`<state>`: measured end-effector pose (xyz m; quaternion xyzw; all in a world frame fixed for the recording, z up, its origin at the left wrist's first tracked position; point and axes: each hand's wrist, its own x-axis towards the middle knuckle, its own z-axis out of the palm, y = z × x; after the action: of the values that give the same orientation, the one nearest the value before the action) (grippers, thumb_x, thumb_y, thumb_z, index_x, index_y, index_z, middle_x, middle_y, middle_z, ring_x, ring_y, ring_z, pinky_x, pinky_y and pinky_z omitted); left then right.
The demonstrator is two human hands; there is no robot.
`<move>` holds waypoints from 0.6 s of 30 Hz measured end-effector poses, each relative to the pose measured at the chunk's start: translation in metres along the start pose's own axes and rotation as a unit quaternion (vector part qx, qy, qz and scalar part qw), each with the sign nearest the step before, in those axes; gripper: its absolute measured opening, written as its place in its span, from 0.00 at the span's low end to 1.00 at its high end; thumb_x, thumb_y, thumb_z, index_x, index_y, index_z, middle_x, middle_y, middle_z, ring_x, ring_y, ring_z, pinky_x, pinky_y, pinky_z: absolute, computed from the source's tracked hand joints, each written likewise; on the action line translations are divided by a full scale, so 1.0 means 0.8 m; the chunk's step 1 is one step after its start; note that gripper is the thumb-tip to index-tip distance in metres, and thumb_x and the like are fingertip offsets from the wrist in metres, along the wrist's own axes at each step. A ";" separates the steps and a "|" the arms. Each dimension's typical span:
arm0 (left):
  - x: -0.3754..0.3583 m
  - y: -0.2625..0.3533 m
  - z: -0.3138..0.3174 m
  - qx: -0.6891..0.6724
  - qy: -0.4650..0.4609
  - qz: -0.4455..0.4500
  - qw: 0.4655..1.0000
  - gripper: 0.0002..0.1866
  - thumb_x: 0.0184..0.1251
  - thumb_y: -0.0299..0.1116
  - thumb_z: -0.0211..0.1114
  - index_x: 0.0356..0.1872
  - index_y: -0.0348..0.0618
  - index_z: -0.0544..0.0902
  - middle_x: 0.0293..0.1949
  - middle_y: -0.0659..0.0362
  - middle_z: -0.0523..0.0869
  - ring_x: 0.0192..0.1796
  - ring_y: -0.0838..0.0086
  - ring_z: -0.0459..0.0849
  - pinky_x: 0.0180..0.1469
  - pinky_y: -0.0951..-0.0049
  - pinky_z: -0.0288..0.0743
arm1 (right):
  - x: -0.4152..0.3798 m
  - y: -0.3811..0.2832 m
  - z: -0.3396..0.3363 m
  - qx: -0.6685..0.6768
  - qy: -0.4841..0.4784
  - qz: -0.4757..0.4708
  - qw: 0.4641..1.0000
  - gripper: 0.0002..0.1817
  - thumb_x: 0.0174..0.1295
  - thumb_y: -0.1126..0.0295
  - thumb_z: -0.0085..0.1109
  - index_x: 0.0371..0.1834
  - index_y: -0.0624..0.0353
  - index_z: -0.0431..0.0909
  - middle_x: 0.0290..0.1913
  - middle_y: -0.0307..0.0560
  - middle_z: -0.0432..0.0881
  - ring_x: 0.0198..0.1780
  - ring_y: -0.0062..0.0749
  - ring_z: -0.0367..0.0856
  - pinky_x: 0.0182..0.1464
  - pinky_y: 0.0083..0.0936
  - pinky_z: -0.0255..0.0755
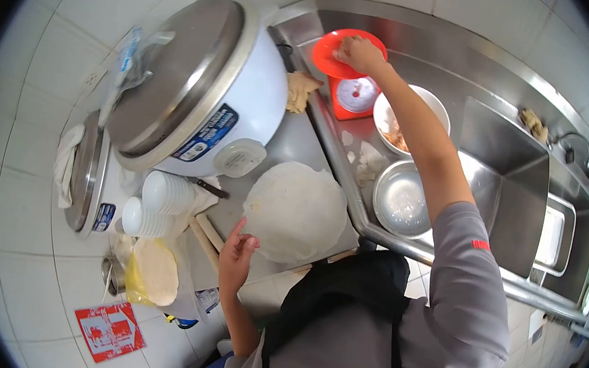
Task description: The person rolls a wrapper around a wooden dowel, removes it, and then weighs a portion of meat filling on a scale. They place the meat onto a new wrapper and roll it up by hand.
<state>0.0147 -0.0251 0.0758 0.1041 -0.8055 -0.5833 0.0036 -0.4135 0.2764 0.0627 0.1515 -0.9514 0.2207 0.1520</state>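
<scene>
My right hand (360, 53) reaches over the red pan of a kitchen scale (355, 95), fingers bunched together and pointing down onto the pan. Whatever they pinch is too small to make out. Close to my left hand (236, 251) lies a round, pale, thin sheet of dough or wrapper (297, 212) on the metal counter. The left index finger is stretched out near its edge, the other fingers are loosely curled, and nothing is in that hand. A white bowl (438, 107) with some brownish food stands right of the scale, partly behind my right forearm.
A metal bowl (402, 199) sits at the edge of the sink (513, 198). Two big rice cookers (260, 95) stand at left, with stacked white cups (166, 193) and a dark-handled knife (212, 189) nearby. More pale round sheets (156, 272) lie in a yellow bag.
</scene>
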 end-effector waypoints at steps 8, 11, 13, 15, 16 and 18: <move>-0.033 -0.022 -0.025 -0.022 0.057 -0.042 0.997 0.26 0.70 0.29 0.59 0.67 0.36 0.67 0.35 0.59 0.82 0.40 0.80 0.79 0.48 0.79 0.71 | 0.021 0.032 0.020 0.238 0.034 0.067 0.968 0.16 0.58 0.57 0.63 0.34 0.60 0.82 0.33 0.48 0.84 0.38 0.38 0.83 0.39 0.32 0.77; -0.040 -0.036 -0.033 -0.013 0.068 -0.049 0.996 0.26 0.70 0.29 0.59 0.67 0.37 0.67 0.36 0.59 0.82 0.39 0.80 0.79 0.47 0.78 0.72 | 0.021 0.045 -0.002 0.489 0.043 0.250 0.835 0.17 0.63 0.58 0.60 0.36 0.64 0.81 0.33 0.42 0.83 0.36 0.26 0.82 0.35 0.23 0.77; -0.041 -0.049 -0.039 -0.011 0.069 -0.056 0.996 0.25 0.69 0.29 0.59 0.66 0.38 0.68 0.36 0.59 0.82 0.39 0.79 0.79 0.46 0.78 0.72 | 0.018 0.060 -0.017 0.707 -0.022 0.173 0.685 0.19 0.64 0.55 0.60 0.46 0.61 0.79 0.38 0.42 0.82 0.36 0.28 0.82 0.37 0.24 0.78; -0.037 -0.054 -0.042 -0.007 0.067 -0.065 0.996 0.25 0.69 0.29 0.59 0.66 0.39 0.68 0.36 0.59 0.83 0.39 0.79 0.80 0.46 0.78 0.73 | -0.007 0.031 -0.048 0.792 -0.037 0.172 0.584 0.21 0.65 0.54 0.58 0.52 0.58 0.75 0.41 0.43 0.81 0.37 0.28 0.81 0.40 0.25 0.78; -0.033 -0.055 -0.042 -0.005 0.060 -0.058 0.996 0.24 0.69 0.29 0.59 0.65 0.40 0.69 0.36 0.59 0.83 0.39 0.78 0.80 0.47 0.78 0.73 | -0.023 0.013 -0.062 0.788 -0.064 0.181 0.584 0.20 0.64 0.55 0.60 0.51 0.58 0.76 0.40 0.41 0.81 0.37 0.28 0.81 0.40 0.26 0.78; -0.031 -0.051 -0.042 -0.005 0.056 -0.068 0.996 0.23 0.69 0.29 0.59 0.65 0.41 0.70 0.36 0.58 0.83 0.39 0.78 0.80 0.47 0.77 0.73 | -0.055 -0.012 -0.047 0.713 -0.155 0.145 0.669 0.20 0.64 0.57 0.60 0.52 0.58 0.76 0.40 0.41 0.81 0.37 0.28 0.81 0.39 0.26 0.77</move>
<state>0.0495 -0.0645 0.0510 0.1918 -0.7920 -0.5796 0.0096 -0.3617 0.2955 0.0824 0.1061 -0.5241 0.8244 -0.1853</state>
